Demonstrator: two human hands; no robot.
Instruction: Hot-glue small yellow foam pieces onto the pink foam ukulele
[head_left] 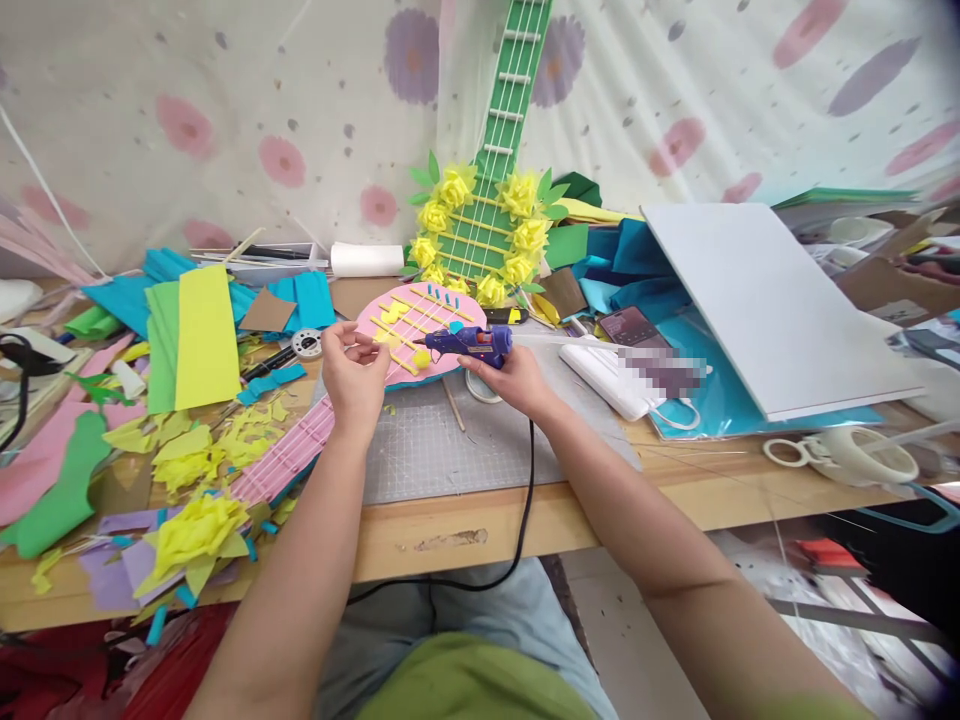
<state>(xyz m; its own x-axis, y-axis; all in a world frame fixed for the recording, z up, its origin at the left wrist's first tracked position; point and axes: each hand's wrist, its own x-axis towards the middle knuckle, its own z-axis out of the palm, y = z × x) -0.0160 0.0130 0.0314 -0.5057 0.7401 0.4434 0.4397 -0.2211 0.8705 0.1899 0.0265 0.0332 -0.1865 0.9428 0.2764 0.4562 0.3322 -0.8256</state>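
My right hand (517,378) is wrapped around a blue-purple hot glue gun (469,343), its nozzle pointing left and a clear glue stick trailing out behind. Below the nozzle lies a pink paper guitar (442,372) with yellow strips, white strings and small blue pegs on its body. A small yellow piece (421,358) shows right by the nozzle tip. My left hand (351,375) is pinched closed over the guitar's left edge; what its fingertips hold, if anything, is too small to make out. The guitar's pink neck (289,455) runs down left, partly behind my left forearm.
A green paper guitar (480,235) ringed with yellow flowers leans at the back. Crepe paper scraps (206,340) and a yellow flower (199,535) crowd the left. Right of the cutting mat (480,465) lie a white board (765,300) and a tape roll (862,465). A black cord (527,500) hangs over the table edge.
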